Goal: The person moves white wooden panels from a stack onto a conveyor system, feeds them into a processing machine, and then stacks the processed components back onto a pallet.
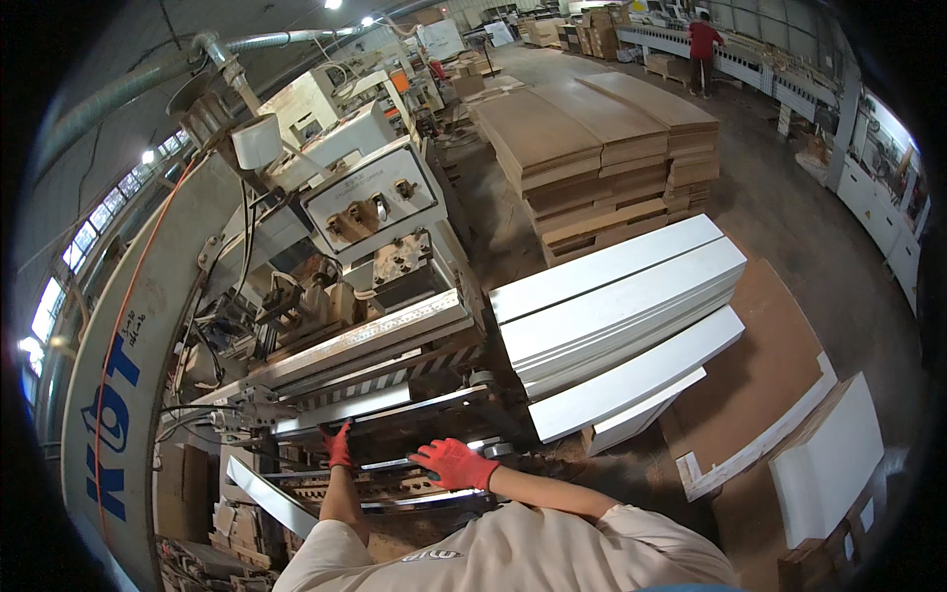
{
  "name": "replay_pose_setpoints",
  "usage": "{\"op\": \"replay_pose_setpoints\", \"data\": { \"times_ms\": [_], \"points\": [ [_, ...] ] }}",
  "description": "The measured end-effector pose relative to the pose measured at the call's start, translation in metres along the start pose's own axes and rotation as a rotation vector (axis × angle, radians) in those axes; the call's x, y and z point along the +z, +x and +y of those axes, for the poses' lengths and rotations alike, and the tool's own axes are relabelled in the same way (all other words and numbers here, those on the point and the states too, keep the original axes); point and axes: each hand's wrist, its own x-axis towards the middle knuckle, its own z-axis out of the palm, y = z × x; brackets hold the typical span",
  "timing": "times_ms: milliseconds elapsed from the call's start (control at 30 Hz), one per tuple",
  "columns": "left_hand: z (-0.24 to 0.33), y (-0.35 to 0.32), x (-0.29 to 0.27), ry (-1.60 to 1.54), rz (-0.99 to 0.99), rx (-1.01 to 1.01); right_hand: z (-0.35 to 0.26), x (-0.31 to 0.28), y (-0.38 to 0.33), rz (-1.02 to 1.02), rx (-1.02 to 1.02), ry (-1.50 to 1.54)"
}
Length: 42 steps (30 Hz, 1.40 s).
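Both of my hands wear red gloves with dark fingertips. My left hand point(338, 446) is at the near edge of a white panel point(365, 406) lying in the machine, its fingers apart and seeming to touch that edge. To its right, my right hand point(456, 465) hovers or rests over the metal rails point(395, 462), fingers spread and pointing left, nothing seen in it. Whether it touches the rail I cannot tell. Behind the hands runs the machine's long beam point(380, 331), with a striped strip point(395, 378) below it.
A stack of white panels point(621, 296) stands right of the machine. Brown boards point(602, 128) are piled farther back. More white panels point(829, 459) lie at the lower right. A pale machine column point(138, 345) rises at left. Far off stands a person in red point(702, 44).
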Motion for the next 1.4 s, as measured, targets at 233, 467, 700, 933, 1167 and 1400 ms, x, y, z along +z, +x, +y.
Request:
{"op": "replay_pose_setpoints", "data": {
  "times_ms": [233, 467, 700, 933, 1167, 1400],
  "points": [
    [-0.041, 0.037, 0.010, 0.055, 0.127, 0.081, -0.001, -0.003, 0.000, 0.028, -0.003, 0.006],
    [0.006, -0.011, 0.013, -0.017, 0.035, 0.033, 0.002, 0.000, 0.003, -0.053, 0.053, 0.056],
    [-0.022, 0.010, 0.000, -0.268, -0.057, 0.202, -0.003, -0.003, 0.014, -0.051, 0.024, 0.079],
    [-0.011, -0.007, 0.008, -0.020, 0.107, 0.112, -0.010, -0.002, 0.017, -0.010, 0.023, 0.091],
    [0.029, -0.033, 0.001, 0.066, 0.056, -0.026, 0.000, 0.014, 0.033, 0.321, 0.228, 0.528],
    [0.010, -0.015, 0.002, 0.124, 0.082, -0.026, 0.009, 0.034, 0.078, 0.366, 0.541, 0.738]
  ]
}}
